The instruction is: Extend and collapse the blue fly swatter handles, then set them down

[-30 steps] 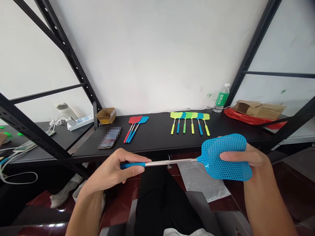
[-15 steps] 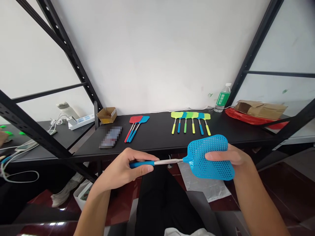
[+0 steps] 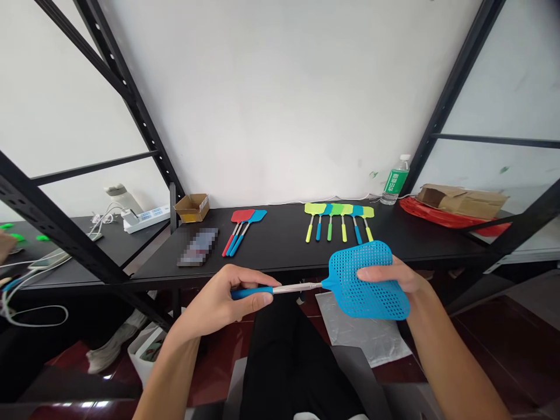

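Head view: left hand (image 3: 223, 300) pinches, right hand (image 3: 400, 275) clasps blue swatter (image 3: 347, 291).

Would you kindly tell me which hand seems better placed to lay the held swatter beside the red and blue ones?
Probably the left hand: it grips the handle of the blue swatter and is nearer the red and blue swatters; the right hand holds the head, farther off.

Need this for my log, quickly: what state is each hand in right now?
Left hand: closed, holding the blue fly swatter by its handle.
Right hand: closed, holding the same swatter's perforated head.
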The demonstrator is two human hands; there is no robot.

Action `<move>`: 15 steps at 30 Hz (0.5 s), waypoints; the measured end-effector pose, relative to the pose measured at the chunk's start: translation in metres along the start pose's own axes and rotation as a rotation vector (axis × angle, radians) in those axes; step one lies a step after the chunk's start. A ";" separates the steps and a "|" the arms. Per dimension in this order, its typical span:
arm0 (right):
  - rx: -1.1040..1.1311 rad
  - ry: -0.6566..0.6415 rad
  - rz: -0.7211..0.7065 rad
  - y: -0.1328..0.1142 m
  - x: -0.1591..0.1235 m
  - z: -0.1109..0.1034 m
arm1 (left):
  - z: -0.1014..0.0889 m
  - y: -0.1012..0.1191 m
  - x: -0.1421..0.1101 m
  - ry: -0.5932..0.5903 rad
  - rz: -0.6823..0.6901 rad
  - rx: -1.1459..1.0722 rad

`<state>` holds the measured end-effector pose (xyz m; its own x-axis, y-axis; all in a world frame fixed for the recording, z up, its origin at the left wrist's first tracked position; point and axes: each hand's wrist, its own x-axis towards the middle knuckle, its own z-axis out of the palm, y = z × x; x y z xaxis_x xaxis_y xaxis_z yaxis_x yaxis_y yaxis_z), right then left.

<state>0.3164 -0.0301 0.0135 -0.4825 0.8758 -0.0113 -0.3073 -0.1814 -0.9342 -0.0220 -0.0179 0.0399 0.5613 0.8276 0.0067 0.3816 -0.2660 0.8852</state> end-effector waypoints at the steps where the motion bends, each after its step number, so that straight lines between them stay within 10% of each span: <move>1: 0.037 0.034 -0.022 0.001 0.005 -0.001 | 0.001 -0.001 0.001 0.007 0.010 -0.017; 6: 0.161 0.316 -0.218 0.004 0.042 -0.015 | 0.013 -0.005 0.014 0.063 0.059 -0.085; 10: 0.253 0.193 -0.192 0.015 0.066 -0.014 | 0.025 -0.014 0.032 0.201 0.055 -0.320; 15: -0.141 -0.004 0.015 0.059 0.083 0.024 | 0.050 -0.031 0.049 0.421 0.090 -0.289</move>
<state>0.2388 0.0207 -0.0345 -0.4897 0.8716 -0.0244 -0.1823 -0.1297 -0.9747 0.0310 0.0063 -0.0103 0.2156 0.9508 0.2223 0.0942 -0.2469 0.9645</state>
